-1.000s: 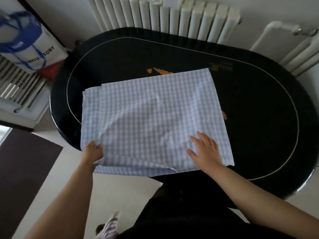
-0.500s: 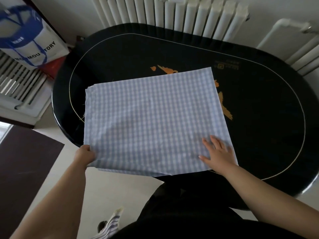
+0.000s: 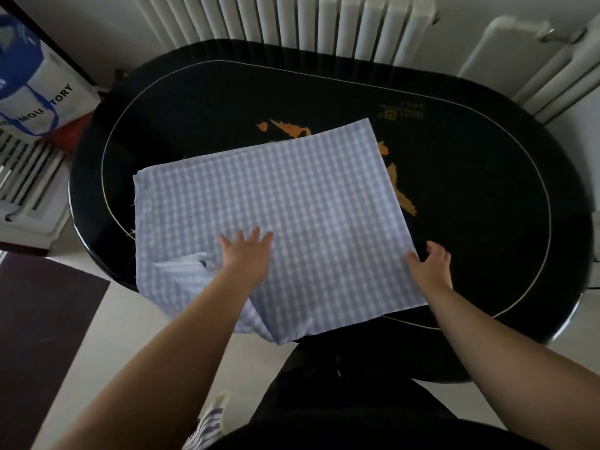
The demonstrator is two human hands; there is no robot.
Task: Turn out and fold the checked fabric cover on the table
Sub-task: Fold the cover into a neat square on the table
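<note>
bare forearms, no sleeves, dark clothing (image 3: 341, 401) below, a striped slipper (image 3: 207, 427).

We see a black oval table (image 3: 487, 196) with a thin pale line round its top and orange markings. A checked cover (image 3: 292, 203) lies flat on it, its near left corner hanging over the table's near edge.

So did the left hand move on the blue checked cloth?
Yes. The left hand left the near-left corner of the blue checked cloth and moved right, inward, now flat on the cloth above the black oval table.
</note>
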